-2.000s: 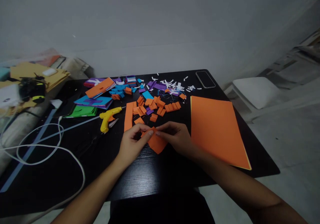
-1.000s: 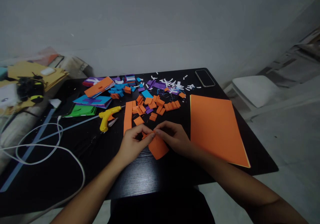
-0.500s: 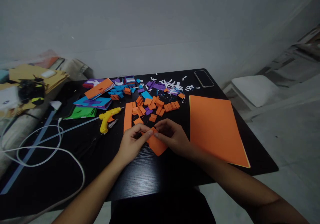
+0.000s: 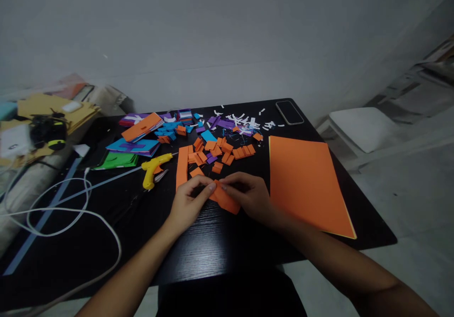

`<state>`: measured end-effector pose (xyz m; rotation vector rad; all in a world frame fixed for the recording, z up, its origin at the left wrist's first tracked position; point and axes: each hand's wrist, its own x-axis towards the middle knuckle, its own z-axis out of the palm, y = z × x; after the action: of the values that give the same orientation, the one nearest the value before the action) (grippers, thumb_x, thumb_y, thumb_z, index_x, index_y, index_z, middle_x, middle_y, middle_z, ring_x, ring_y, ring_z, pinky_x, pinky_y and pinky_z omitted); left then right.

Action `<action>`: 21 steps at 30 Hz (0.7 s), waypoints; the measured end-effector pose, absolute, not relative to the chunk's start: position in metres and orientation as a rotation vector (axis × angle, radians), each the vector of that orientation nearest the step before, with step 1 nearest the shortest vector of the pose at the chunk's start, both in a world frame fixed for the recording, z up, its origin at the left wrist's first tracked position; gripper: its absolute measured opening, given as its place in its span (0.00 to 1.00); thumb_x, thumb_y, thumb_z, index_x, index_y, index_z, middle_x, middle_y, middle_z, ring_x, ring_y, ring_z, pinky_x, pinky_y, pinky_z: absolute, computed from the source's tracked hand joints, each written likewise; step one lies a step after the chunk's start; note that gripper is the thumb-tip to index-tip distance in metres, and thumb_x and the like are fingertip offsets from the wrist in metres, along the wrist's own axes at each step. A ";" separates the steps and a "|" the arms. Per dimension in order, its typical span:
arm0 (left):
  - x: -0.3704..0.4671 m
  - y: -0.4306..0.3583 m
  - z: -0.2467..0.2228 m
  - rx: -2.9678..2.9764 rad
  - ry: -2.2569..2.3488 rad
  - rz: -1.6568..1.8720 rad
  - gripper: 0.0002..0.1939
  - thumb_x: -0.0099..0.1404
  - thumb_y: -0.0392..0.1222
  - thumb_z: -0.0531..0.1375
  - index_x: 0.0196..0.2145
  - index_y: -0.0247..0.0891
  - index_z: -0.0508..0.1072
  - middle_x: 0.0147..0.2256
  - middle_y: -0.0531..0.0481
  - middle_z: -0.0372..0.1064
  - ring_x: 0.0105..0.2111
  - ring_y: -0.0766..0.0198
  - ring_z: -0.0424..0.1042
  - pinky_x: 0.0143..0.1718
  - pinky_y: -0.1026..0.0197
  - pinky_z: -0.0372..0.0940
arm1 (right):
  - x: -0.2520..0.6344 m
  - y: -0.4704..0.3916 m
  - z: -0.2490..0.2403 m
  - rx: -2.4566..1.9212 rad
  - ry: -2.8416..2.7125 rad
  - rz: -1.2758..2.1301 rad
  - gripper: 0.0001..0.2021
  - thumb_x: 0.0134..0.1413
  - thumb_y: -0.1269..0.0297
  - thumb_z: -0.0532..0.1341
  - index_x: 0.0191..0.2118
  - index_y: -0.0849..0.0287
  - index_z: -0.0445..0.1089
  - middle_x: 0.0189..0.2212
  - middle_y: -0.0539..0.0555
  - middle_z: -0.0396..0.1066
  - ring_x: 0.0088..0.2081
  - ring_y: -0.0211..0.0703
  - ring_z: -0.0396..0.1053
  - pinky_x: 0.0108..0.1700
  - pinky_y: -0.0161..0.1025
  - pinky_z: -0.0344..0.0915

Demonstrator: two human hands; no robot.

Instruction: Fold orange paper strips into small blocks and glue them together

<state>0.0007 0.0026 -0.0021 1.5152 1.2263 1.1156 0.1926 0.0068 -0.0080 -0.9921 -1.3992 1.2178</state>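
Orange paper piece (image 4: 226,202) — pinched by left hand (image 4: 188,201) and right hand (image 4: 254,197) — lies between both, its long axis slanting near-right.

1. The small orange paper (image 4: 227,201) is turned: its lowest corner, which hangs roughly below the thumbs in the earlier pictures, now swings toward the right hand (image 4: 253,195).
2. Less of that paper reaches down over the table; its lower edge lies closer to the fingers than one second ago.
3. The thumb tips, almost meeting one second ago, now stand a little apart, with orange paper showing between them.
4. The right hand's bent fingers sit slightly lower than half a second ago.
5. The whole view shifts slightly, so the clutter at far left appears a bit further right and lower.
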 end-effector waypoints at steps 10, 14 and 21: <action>0.000 0.005 -0.004 1.399 1.177 1.125 0.08 0.62 0.44 0.69 0.35 0.37 0.82 0.31 0.49 0.80 0.32 0.63 0.77 0.35 0.65 0.70 | 0.192 0.009 -0.014 -0.976 -1.431 1.218 0.04 0.56 0.64 0.70 0.38 0.54 0.82 0.37 0.52 0.83 0.39 0.43 0.80 0.43 0.40 0.76; 0.001 0.006 -0.003 1.381 1.207 1.141 0.08 0.61 0.45 0.70 0.34 0.37 0.82 0.31 0.49 0.81 0.32 0.62 0.78 0.35 0.64 0.71 | 0.191 0.008 -0.012 -0.984 -1.414 1.240 0.05 0.56 0.64 0.70 0.39 0.54 0.81 0.37 0.52 0.83 0.39 0.43 0.81 0.43 0.39 0.76; 0.002 0.005 -0.001 1.358 1.263 1.163 0.09 0.61 0.46 0.70 0.33 0.37 0.82 0.30 0.49 0.80 0.30 0.64 0.76 0.33 0.65 0.69 | 0.192 0.006 -0.007 -1.031 -1.493 1.173 0.06 0.56 0.63 0.71 0.39 0.56 0.81 0.34 0.52 0.83 0.35 0.43 0.81 0.39 0.37 0.77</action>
<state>0.0015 0.0053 -0.0006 1.3575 1.2630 1.1634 0.1915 0.0064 -0.0074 -1.0309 -1.4931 1.1727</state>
